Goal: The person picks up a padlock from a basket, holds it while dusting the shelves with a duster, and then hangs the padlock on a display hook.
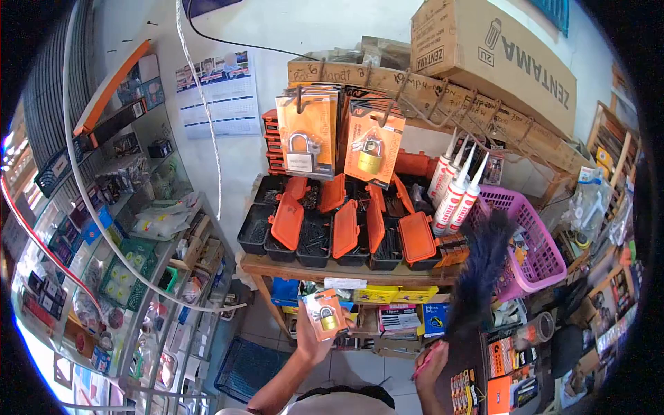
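Note:
My left hand is closed around a boxed padlock pack, orange and white with a brass padlock on its front. My right hand is wrapped round the pink handle of a dark blue feather duster, whose fluffy head rises in front of a pink basket. Beyond my hands, black bins of nails and screws with orange lids stand on a wooden table. Above them hang carded padlocks, a grey one and a brass one.
White sealant tubes stand upright beside the basket. A glass display case lines the left side. A Zentama carton rests on the upper shelf. Loose cords hang at the left. A dark mesh crate is on the floor.

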### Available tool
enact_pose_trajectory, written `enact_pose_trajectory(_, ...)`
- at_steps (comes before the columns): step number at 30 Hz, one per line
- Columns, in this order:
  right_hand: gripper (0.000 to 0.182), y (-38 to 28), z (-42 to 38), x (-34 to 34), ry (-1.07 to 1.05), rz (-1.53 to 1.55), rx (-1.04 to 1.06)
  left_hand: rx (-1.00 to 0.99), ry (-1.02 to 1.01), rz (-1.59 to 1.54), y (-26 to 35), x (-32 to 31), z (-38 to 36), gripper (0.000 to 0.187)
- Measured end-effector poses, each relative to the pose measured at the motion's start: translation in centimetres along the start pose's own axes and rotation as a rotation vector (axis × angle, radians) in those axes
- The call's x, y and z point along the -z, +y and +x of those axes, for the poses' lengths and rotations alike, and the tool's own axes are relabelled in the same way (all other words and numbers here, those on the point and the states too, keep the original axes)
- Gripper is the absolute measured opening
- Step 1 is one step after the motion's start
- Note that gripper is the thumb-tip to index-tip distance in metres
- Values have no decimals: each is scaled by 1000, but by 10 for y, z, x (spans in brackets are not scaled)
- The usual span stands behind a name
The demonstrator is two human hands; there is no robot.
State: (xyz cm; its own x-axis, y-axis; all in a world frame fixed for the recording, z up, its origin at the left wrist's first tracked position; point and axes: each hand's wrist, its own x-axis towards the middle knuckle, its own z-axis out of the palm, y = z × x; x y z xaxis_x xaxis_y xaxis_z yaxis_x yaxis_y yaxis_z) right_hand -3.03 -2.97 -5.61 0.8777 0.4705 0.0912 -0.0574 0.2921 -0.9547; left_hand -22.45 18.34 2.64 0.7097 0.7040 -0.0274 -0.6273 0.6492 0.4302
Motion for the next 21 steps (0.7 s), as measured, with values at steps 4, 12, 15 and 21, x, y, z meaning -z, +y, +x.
enact_pose_trajectory(4,32,14,-36,-1,-87,-98,85,-52,41,32,3,-4,11,72)
enact_pose_trajectory(12,14,-5,-58,-22,-634,-518,53,-223,-50,189,31,2,23,58)
enact_pose_trajectory(15,19,0,-68,-35,-590,-400,-81,-237,-308,-98,50,-3,18,63)
enact_pose_trajectory(21,27,7,-64,-42,-828,-478,62,-359,-142,-120,62,10,12,52)
